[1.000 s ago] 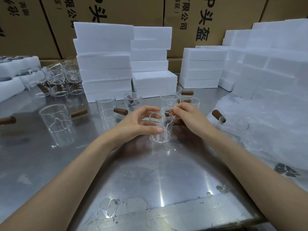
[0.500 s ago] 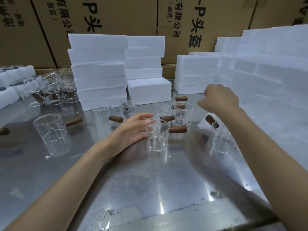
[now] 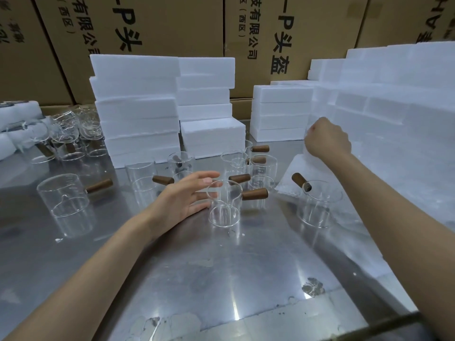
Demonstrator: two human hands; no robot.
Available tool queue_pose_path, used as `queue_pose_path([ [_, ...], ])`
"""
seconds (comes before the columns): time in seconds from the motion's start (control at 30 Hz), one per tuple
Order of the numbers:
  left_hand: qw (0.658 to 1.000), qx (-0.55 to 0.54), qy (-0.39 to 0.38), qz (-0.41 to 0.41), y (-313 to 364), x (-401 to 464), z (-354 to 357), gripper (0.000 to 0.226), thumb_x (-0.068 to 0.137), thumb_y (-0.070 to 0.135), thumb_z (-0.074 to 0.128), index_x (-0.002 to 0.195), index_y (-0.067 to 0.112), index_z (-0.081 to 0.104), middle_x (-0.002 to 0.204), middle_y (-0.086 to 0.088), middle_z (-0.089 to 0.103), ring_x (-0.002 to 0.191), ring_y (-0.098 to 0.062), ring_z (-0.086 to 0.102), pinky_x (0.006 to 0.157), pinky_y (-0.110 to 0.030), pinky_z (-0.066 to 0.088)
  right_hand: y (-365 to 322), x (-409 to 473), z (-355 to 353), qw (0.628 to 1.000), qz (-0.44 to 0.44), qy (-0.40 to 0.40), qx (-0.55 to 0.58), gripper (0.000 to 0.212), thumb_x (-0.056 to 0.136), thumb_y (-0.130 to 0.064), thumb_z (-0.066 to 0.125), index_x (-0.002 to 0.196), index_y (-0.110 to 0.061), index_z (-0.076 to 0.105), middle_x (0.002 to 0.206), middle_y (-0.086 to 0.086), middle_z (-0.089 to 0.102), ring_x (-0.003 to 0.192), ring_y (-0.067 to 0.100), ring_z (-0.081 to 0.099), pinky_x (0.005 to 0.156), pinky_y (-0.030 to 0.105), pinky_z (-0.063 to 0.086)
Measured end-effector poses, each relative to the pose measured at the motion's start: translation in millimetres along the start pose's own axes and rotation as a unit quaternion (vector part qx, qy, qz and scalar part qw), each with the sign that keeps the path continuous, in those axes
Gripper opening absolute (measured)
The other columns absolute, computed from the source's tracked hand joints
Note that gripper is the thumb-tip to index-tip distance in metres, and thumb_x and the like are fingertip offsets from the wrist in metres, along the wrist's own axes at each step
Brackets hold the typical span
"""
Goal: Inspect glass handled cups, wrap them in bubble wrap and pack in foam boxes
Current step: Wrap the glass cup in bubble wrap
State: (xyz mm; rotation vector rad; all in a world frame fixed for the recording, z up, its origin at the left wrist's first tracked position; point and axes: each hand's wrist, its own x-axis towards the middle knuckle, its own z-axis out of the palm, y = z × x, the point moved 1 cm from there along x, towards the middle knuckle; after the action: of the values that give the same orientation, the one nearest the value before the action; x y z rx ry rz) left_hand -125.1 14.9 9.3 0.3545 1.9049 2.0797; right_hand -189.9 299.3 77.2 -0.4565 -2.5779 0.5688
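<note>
Brown cardboard cartons [image 3: 152, 33] with black print form the wall behind our bench, and before them we see white foam boxes [image 3: 136, 107] stacked in columns, with a wider bank of them [image 3: 394, 94] climbing up the right side. The steel table [image 3: 197, 279] spreads below, scuffed and shiny. A sheet of bubble wrap [image 3: 293, 178] lies at its right edge, under a glass cup [image 3: 317, 205] whose wooden handle points up and left. Our right hand [image 3: 327, 141] is raised above that sheet with its fingers curled; it seems to pinch the wrap's upper edge, though the film is too pale against the foam for us to be sure. Our left hand [image 3: 184, 195] lies with fingers straight and relaxed, fingertips touching the side of the nearest handled cup [image 3: 225, 203], which stands upright at the table's middle with its brown handle [image 3: 254, 193] pointing right. More cups [image 3: 246, 166] cluster just behind it, one stands apart at the left [image 3: 65, 203], and a crowded group [image 3: 66, 136] sits far left.
</note>
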Motion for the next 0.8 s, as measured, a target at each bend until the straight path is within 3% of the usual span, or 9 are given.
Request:
queue_pose_path([
  [0.13,1.000,-0.005,0.000,0.001,0.6,-0.7,1.0,0.065,0.053,0.041,0.071,0.114,0.021,0.064,0.115,-0.002,0.069,0.100,-0.016,0.065,0.089,-0.030,0.047,6.2,5.4,-4.6,0.997,0.046,-0.059,0.024,0.031,0.096,-0.015,0.035,0.125,-0.004,0.039,0.111,0.019,0.050,0.105,0.039,0.049,0.075,0.037,0.034],
  [0.2,1.000,0.000,-0.001,0.002,0.6,-0.9,0.9,0.066,0.053,0.041,0.071,0.115,0.020,0.064,0.115,-0.002,0.069,0.100,-0.017,0.065,0.089,-0.031,0.047,5.1,3.8,-4.9,0.994,0.018,-0.104,0.023,0.018,0.097,-0.022,0.035,0.103,-0.007,0.044,0.103,0.016,0.051,0.094,0.035,0.049,0.075,0.034,0.035],
  [0.3,1.000,0.002,-0.003,0.003,0.8,-0.8,0.9,0.065,0.054,0.041,0.070,0.115,0.020,0.064,0.114,-0.002,0.069,0.099,-0.016,0.066,0.087,-0.030,0.047,2.6,0.9,-7.5,0.992,-0.034,-0.124,-0.005,0.029,0.095,-0.026,0.042,0.072,-0.010,0.044,0.115,0.014,0.062,0.083,0.032,0.053,0.073,0.032,0.038],
  [0.37,1.000,-0.002,-0.003,0.002,0.6,-0.3,0.2,0.064,0.055,0.040,0.071,0.115,0.020,0.064,0.115,-0.003,0.069,0.100,-0.017,0.066,0.088,-0.031,0.048,5.6,-5.1,-18.7,0.997,-0.036,-0.052,-0.042,0.020,0.093,-0.023,0.042,0.091,-0.010,0.058,0.119,0.013,0.061,0.098,0.035,0.053,0.078,0.036,0.038],
  [0.43,1.000,-0.003,-0.002,0.001,0.2,0.1,-0.8,0.058,0.060,0.035,0.070,0.115,0.020,0.064,0.114,-0.002,0.069,0.100,-0.017,0.066,0.086,-0.029,0.048,15.1,-12.1,-35.3,0.992,-0.016,0.052,-0.116,0.028,0.090,-0.020,0.044,0.112,-0.009,0.058,0.119,0.017,0.057,0.116,0.035,0.042,0.088,0.039,0.034],
  [0.57,1.000,-0.003,-0.002,0.005,-1.0,0.3,-0.9,0.061,0.057,0.037,0.071,0.114,0.019,0.064,0.114,-0.003,0.070,0.098,-0.018,0.066,0.087,-0.031,0.048,31.4,-25.9,-58.3,0.973,0.024,0.121,-0.195,0.023,0.080,-0.006,0.049,0.101,-0.004,0.058,0.115,0.019,0.050,0.118,0.034,0.032,0.090,0.038,0.028],
  [0.67,1.000,-0.001,-0.003,0.010,-1.6,0.3,-0.6,0.065,0.054,0.041,0.070,0.115,0.018,0.064,0.114,-0.004,0.070,0.097,-0.018,0.067,0.088,-0.032,0.048,25.5,-35.6,-70.3,0.972,-0.112,0.194,-0.067,0.035,0.084,0.001,0.042,0.111,-0.010,0.061,0.113,0.014,0.060,0.113,0.035,0.040,0.078,0.040,0.035],
  [0.73,1.000,0.004,-0.004,0.012,-1.7,0.3,-0.5,0.066,0.054,0.041,0.070,0.116,0.017,0.063,0.114,-0.004,0.069,0.097,-0.018,0.067,0.088,-0.031,0.049,21.0,-45.9,-78.7,0.946,-0.161,0.279,-0.028,0.035,0.085,0.000,0.041,0.110,-0.013,0.063,0.107,0.011,0.064,0.109,0.033,0.045,0.074,0.040,0.036],
  [0.8,1.000,0.004,-0.004,0.012,-1.7,0.7,-0.2,0.066,0.054,0.041,0.070,0.116,0.017,0.063,0.113,-0.004,0.070,0.097,-0.018,0.067,0.088,-0.031,0.048,28.4,-47.3,-81.0,0.950,-0.091,0.280,-0.099,0.031,0.084,-0.006,0.047,0.113,-0.010,0.059,0.115,0.016,0.058,0.114,0.038,0.041,0.085,0.044,0.035],
])
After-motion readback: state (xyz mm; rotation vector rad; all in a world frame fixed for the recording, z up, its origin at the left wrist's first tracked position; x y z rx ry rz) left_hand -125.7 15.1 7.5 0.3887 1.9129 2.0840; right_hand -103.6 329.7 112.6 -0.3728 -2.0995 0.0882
